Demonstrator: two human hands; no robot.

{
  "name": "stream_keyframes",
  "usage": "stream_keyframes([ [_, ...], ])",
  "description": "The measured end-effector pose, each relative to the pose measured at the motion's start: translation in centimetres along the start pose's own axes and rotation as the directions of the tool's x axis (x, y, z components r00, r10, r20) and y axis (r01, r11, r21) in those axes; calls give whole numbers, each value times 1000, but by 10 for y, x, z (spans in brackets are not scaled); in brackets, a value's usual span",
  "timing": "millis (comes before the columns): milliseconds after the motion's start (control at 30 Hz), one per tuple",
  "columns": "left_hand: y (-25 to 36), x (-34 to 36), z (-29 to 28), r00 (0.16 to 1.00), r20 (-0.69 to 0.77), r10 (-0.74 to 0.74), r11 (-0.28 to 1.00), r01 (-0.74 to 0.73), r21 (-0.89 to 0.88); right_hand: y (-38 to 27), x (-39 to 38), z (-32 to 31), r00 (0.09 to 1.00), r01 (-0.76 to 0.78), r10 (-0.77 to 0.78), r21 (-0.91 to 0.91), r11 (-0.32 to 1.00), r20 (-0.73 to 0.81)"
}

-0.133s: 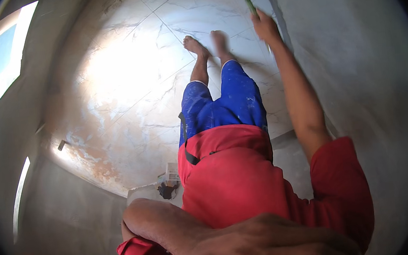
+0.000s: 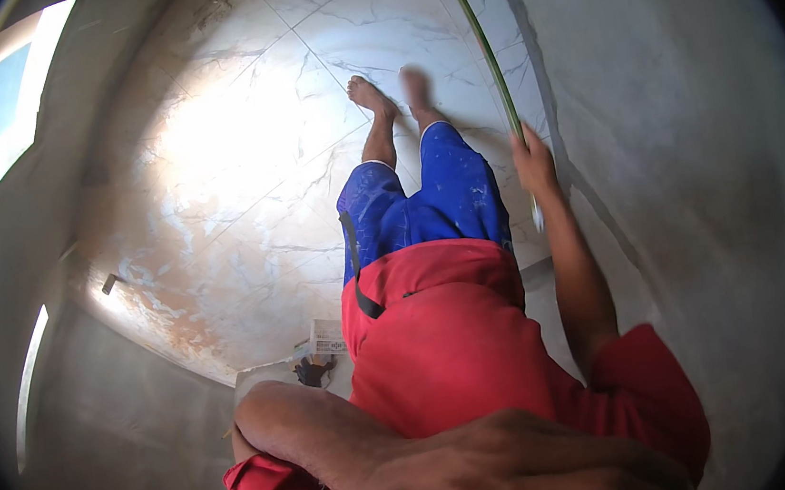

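Drawn closer, the right hand (image 2: 535,165) clenches a green stick (image 2: 490,55) extending ahead of it.

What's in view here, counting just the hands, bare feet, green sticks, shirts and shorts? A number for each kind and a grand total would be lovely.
Hands: 2, the left hand and the right hand
Bare feet: 2, the left foot and the right foot
Green stick: 1
Red shirt: 1
Blue shorts: 1 pair
Total: 7

Smooth stick (image 2: 490,55), glossy tiled floor (image 2: 329,8), cloth shirt (image 2: 446,345)
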State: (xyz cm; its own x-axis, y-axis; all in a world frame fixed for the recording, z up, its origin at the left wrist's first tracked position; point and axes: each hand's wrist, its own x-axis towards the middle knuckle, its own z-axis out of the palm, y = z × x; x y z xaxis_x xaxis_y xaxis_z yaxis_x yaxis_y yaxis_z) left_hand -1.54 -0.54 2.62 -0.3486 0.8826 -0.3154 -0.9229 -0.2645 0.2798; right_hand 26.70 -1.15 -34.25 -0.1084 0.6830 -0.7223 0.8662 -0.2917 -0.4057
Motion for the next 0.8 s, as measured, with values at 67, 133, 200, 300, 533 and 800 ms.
stream_keyframes([
  [67, 6, -1, -4, 999, 32, 44, 999, -44, -10, 35, -51, -1, 980, -198, 198, 29, 980, -15],
  [133, 5, -3, -5, 996, 28, 85, 996, -85, -8, 32, -60, 11, 903, -428, 427, 149, 891, 41],
  [200, 9, 0, -5, 997, 30, 64, 998, -64, 17, 1, -48, 34, 793, -605, 586, 323, 728, 163],
  [300, 13, 1, -15, 993, 120, 22, 999, -28, 44, -29, -3, 82, 869, -489, 400, 382, 784, 291],
  [533, 21, -4, -4, 998, 68, 18, 998, -21, 51, -138, 44, 99, 945, 53, -91, 127, 990, 315],
  [800, 26, -7, -18, 987, 62, 146, 989, -147, 4, -58, 122, 60, 993, -112, 111, -21, 994, -27],
])
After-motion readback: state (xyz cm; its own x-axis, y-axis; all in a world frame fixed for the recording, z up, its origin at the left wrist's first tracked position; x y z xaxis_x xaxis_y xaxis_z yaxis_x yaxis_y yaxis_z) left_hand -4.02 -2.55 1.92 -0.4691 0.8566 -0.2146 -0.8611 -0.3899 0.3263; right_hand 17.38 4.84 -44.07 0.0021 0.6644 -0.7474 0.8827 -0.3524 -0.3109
